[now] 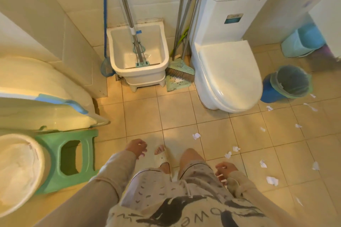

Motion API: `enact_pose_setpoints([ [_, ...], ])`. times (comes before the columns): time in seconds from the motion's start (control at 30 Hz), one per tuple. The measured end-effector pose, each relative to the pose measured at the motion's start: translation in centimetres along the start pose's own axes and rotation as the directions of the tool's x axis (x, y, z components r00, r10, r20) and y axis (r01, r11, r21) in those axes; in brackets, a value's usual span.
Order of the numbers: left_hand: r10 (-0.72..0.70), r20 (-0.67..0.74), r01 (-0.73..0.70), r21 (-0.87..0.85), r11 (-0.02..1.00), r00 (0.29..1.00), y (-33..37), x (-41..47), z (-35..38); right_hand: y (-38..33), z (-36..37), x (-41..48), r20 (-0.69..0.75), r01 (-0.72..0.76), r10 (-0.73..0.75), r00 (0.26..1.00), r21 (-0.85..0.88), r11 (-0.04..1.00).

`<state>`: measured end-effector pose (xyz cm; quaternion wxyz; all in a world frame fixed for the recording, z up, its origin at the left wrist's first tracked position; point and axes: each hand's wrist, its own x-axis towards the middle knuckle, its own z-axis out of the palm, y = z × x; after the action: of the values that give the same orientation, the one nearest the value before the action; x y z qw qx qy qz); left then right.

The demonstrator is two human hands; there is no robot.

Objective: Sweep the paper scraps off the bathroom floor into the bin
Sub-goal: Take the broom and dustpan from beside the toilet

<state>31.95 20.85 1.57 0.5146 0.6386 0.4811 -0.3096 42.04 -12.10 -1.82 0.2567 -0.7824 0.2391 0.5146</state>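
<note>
head view: broom (181, 72) bristles half-hidden behind toilet (228, 72).

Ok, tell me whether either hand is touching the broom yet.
Apart. The head view shows the left hand and right hand empty, floor tiles separating them from the broom.

White paper scraps (196, 136) lie scattered over the tan floor tiles (144, 116), mostly right of the toilet (228, 75), near the lined blue bin (287, 84). A broom (181, 73) and dustpan (175, 83) lean between toilet and mop basin (138, 55). Left hand (136, 148) and right hand (226, 169) hang empty, fingers loosely curled; the far right edge looks blurred.
</note>
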Motion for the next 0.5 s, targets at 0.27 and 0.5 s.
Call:
enact_pose_setpoints([
  [0.27, 0.117, 0.022, -0.115, -0.094, 0.989, 0.993, 9.5, 3.2, -2.2, -5.2, -3.5, 2.3, 0.006, -0.059, 0.058, 0.998, 0.141, 0.988],
  [0.5, -0.056, -0.003, 0.056, -0.091, 0.994, 0.998, 12.7, 7.8, -3.2, -17.7, -8.3, 6.9, 0.050, 0.029, -0.035, 0.998, 0.107, 0.994],
])
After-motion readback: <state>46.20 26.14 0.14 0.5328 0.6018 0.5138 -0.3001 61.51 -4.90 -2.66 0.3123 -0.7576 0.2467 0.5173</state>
